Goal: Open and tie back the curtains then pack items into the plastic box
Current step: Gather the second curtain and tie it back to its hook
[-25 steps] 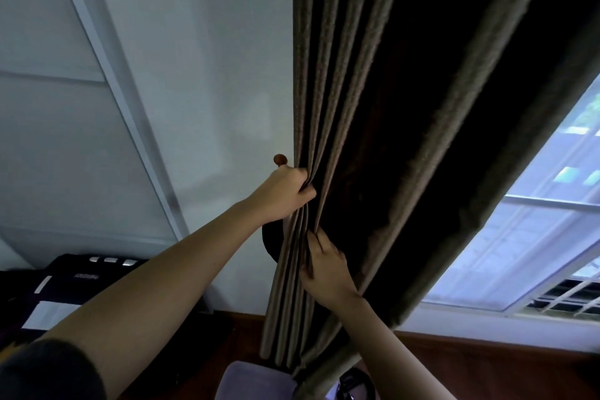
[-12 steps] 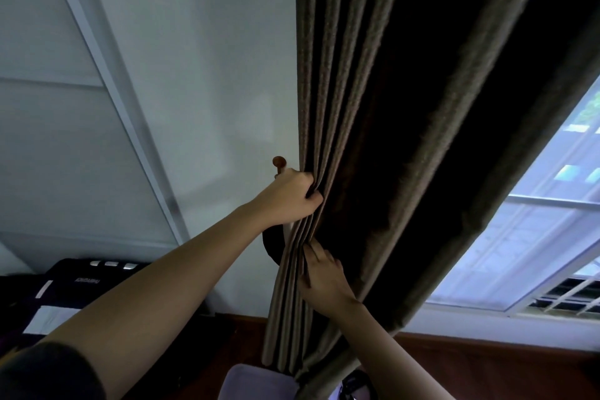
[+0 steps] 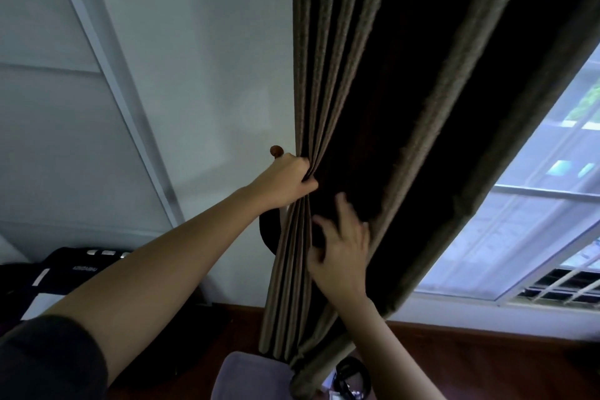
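Where the white wall meets the window, dark brown curtain hanging in deep pleats, bunched toward its left edge and falling to the reddish floor. Small brown knob on the wall just beside the curtain's left edge, touching or nearly touching the top of the left hand. Dark curved band looping out from behind the pleats below that hand, against the wall. Left hand clenched tight around the gathered leading folds, knuckles up. Right hand lower and to the right, fingers spread and loosely curled, resting against the fabric with nothing clamped; thumb tucked toward the pleats. Dark sleeve at the lower left corner of the view. Black case low by the wall with small white lettering, too blurred to read. Pale grey rounded thing at the curtain's foot, dark round item beside it.
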